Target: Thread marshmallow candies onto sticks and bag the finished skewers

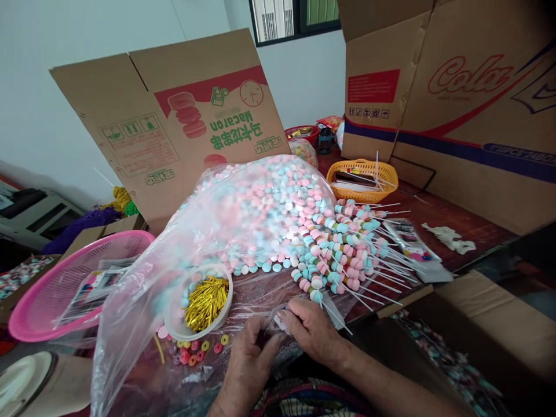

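My left hand (252, 356) and my right hand (311, 331) are close together at the table's near edge. Pinched between their fingers is a small clear plastic wrapper (279, 320); whether anything lies inside it I cannot tell. Just beyond my right hand lies a heap of candy skewers (336, 255), pink, blue and white pieces on white sticks. Left of my hands stands a white bowl (230, 310) of gold twist ties (207, 304). Small ring candies (193, 353) are scattered in front of it. Behind, a large clear bag (174, 231) spills pastel candies (299, 202).
A pink basket (82, 278) with printed packets stands at the left. An orange basket (362, 194) sits at the back right, near a crumpled white scrap (449, 237). Cardboard boxes (182, 52) rise behind. An open carton (512, 324) of wrapped skewers is at my right.
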Motion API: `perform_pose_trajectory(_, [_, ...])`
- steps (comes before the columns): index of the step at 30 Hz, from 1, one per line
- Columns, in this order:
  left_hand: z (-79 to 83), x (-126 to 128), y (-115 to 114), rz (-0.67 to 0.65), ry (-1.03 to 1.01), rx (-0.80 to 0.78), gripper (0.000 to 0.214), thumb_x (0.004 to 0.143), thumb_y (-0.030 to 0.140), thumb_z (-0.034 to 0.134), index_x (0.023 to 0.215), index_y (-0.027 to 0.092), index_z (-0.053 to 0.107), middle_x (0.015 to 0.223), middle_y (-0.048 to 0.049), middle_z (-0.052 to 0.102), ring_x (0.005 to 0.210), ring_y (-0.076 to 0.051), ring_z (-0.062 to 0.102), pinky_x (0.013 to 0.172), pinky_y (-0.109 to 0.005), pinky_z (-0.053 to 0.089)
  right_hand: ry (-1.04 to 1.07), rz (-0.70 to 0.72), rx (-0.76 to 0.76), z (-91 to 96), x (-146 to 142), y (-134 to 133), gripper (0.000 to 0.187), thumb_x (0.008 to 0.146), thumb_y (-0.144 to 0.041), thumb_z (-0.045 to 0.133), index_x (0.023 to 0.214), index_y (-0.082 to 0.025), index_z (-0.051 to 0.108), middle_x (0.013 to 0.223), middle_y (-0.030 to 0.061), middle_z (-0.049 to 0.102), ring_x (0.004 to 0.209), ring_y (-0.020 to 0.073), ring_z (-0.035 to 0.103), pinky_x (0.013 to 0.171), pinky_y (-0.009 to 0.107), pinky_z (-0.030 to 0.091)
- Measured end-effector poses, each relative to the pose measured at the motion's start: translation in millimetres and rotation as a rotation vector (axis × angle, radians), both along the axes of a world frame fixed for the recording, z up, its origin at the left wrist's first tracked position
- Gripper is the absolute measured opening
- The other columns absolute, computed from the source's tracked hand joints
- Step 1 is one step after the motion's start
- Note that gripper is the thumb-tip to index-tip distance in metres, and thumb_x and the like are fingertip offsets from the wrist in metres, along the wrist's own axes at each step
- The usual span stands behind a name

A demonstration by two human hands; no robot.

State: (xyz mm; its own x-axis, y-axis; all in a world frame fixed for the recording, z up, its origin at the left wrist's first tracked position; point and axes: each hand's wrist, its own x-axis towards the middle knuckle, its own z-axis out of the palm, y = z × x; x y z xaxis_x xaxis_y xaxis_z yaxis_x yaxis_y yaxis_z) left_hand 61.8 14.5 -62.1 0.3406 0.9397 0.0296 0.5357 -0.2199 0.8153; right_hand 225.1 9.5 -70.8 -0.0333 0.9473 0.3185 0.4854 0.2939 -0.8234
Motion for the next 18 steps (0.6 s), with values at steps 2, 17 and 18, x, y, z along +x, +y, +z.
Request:
perform_pose_trajectory(2, [3.6, 1, 1, -0.041, -0.011, 0.048, 0.021, 0.08, 0.033, 0.057, 0.065, 0.018, 0.059, 0.06, -0.0005, 0.057, 0.058, -0.014, 0.05, 0.057, -0.023, 0.041, 0.064, -0.002, -0.041, 0.6, 0, 1, 0.039, 0.087, -0.035, 0.038, 0.053, -0.021, 0.024, 0.05, -0.0051, 0.031, 0.05, 0.0096, 0.033, 0.048, 0.025, 0.026])
perform_pose_trajectory(17, [17.1, -25, 12, -0.044, -0.099, 0.449, 0.028, 0.084, 0.016, 0.054, 0.105, 0.03, 0.067, 0.097, -0.004, 0.072, 0.087, -0.019, 0.065, 0.084, -0.032, 0.046, -0.957, -0.453, -0.169, 17.3, 103, 49, 0.018, 0.082, -0.014, 0.047, 0.079, -0.013, 0.064, 0.087, 0.0162, 0.061, 0.078, 0.025, 0.059, 0.061, 0.032, 0.037])
perform_pose_trajectory(18, [20.5, -29, 12, -0.045, -0.085, 0.473, 0.029, 0.084, 0.016, 0.053, 0.106, 0.03, 0.067, 0.099, -0.004, 0.072, 0.089, -0.019, 0.065, 0.086, -0.033, 0.045, -0.972, -0.425, -0.174, 15.5, 108, 51, 0.02, 0.08, -0.009, 0.045, 0.076, -0.012, 0.064, 0.086, 0.0166, 0.061, 0.077, 0.0253, 0.06, 0.061, 0.032, 0.038])
